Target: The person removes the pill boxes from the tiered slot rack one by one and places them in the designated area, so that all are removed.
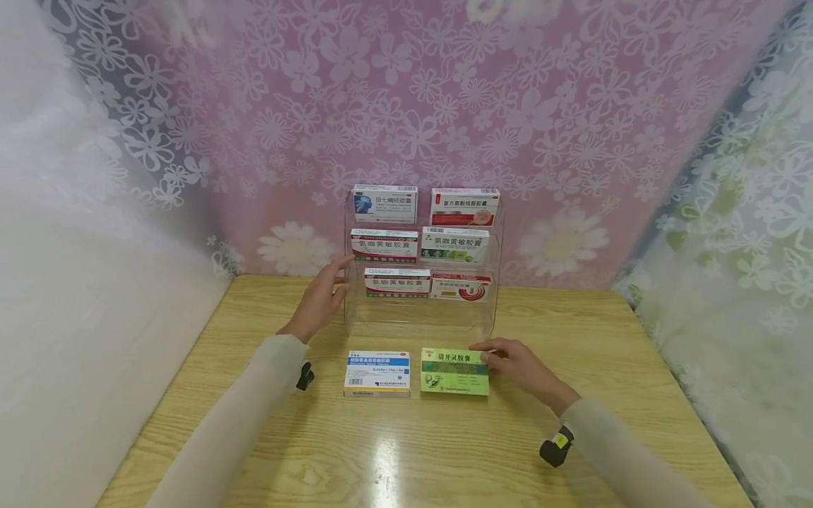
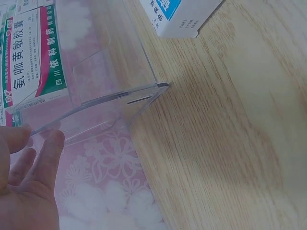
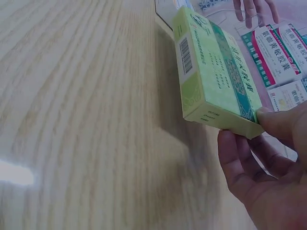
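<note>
A person's right hand (image 1: 517, 363) grips a green medicine box (image 1: 454, 374) at its far right corner, thumb on the printed face and fingers curled beneath, above a wooden table (image 1: 444, 441). A shadow falls under the box in the right wrist view; whether any edge touches the wood cannot be told. The left hand (image 1: 317, 303), partly open, pinches the left edge of a clear display rack (image 1: 419, 321) between thumb and fingers.

Just left of the green box, a blue-and-white box (image 1: 377, 372) lies flat on the table, the two side by side with a narrow gap, in front of the rack. Six cartons lean in pairs on the rack's tiers: a white carton with a blue head picture (image 1: 385, 204) at top left beside a white-and-red carton (image 1: 466, 208); a red-and-green-banded carton (image 1: 384, 247) at middle left beside a white-and-green carton (image 1: 455, 245); and, lowest, a matching banded carton (image 1: 396, 283) beside a carton with red rings (image 1: 460, 288).

Pale sleeves (image 1: 235, 402) cover both forearms, a black device (image 1: 556, 446) sits at each wrist, and a pink floral cloth (image 1: 406, 106) hangs along the far side.
</note>
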